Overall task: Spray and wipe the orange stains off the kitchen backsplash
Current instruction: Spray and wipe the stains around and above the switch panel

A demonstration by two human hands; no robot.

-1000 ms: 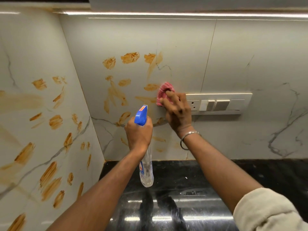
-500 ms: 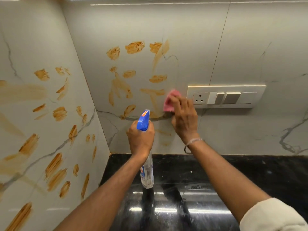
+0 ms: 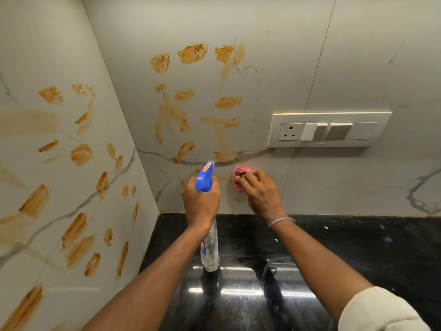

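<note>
Orange stains (image 3: 192, 53) smear the back wall of the marble backsplash (image 3: 286, 56), and more orange smears (image 3: 81, 154) cover its left wall. My left hand (image 3: 201, 203) grips a clear spray bottle (image 3: 210, 252) with a blue trigger head, its nozzle facing the back wall. My right hand (image 3: 261, 193) presses a pink cloth (image 3: 238, 176) flat on the wall low down, just right of the nozzle and a little above the counter. A faint smear sits just under the cloth.
A white switch plate (image 3: 330, 129) with a socket and switches is mounted above and right of my right hand. The glossy black countertop (image 3: 358, 247) meets the wall below. The two walls form a corner at left.
My right hand has dragged the pink cloth down the wall, from beside the socket to well below it. The view has tilted downward. My left hand stays gripped on the bottle.
</note>
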